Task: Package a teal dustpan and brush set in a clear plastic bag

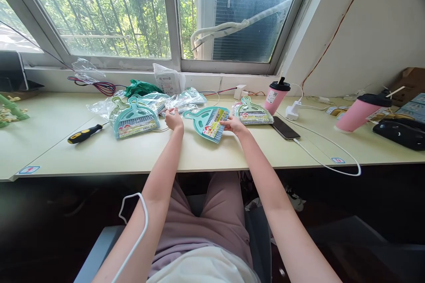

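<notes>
My right hand (pixel 234 124) grips the right side of a mint-green mini dustpan and brush set (pixel 210 124), which has a yellow printed label and is tilted above the desk, its handle pointing left. My left hand (pixel 174 119) is closed beside that handle, against clear plastic wrapping (pixel 189 98); what its fingers hold is hidden. To the left, another dustpan and brush set (pixel 136 119) lies with more wrapped sets behind it. Right of my right hand rests a wrapped dustpan set (pixel 252 111) in clear film.
A screwdriver (pixel 85 133) lies at left. At right are a phone (pixel 285 128) on a white charging cable (pixel 332 169), a pink cup (pixel 276 96), a second pink cup (pixel 360 112) and a black case (pixel 400 132). Green plastic (pixel 141 88) and red-black wires (pixel 102 88) sit under the window.
</notes>
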